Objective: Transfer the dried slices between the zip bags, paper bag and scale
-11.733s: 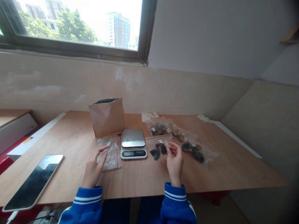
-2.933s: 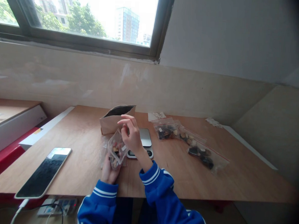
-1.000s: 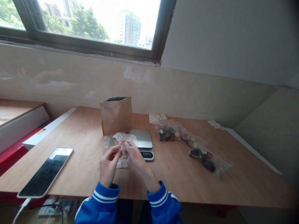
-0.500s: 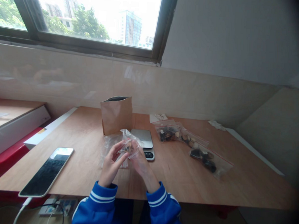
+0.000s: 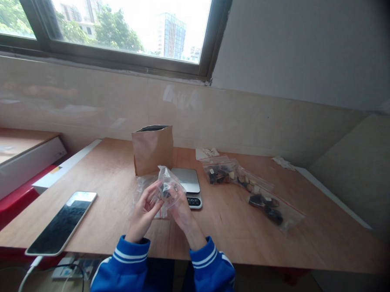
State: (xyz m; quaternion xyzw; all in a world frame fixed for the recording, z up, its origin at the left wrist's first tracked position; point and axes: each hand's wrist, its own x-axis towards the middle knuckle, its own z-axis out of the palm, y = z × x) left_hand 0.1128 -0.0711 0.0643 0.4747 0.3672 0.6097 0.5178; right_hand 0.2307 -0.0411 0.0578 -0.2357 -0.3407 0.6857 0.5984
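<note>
Both hands are raised just in front of the scale (image 5: 185, 179), and together they hold a small clear bag (image 5: 168, 191) up off the table. The left hand (image 5: 142, 217) grips the bag's left side, its fingers (image 5: 152, 195) curled against the plastic. The right hand (image 5: 184, 217) grasps the lower right side, partly seen through the film, so its exact finger hold is hard to make out. Neither hand has let go. Dark and tan pieces (image 5: 165, 192) sit inside the bag, and the crumpled plastic blurs their shape.

The held bag overlaps the scale's near left corner from this view, and the hands hide part of its front edge, though the display (image 5: 194, 201) shows past them. Under the hands, left of the scale, a flattened clear bag (image 5: 143, 190) lies on the table (image 5: 275, 244). Directly behind that, beside the scale, stands a brown paper bag (image 5: 152, 150) with a dark lining.

To the right of the scale lie two zip bags with red seals, the nearer (image 5: 274, 216) holding dark pieces, the farther (image 5: 220, 173) dark and tan ones. Beyond them are two scraps of white paper (image 5: 207, 153). Well left of the scale lies a phone (image 5: 60, 223), its charging cable (image 5: 28, 274) running off the table's near edge.
</note>
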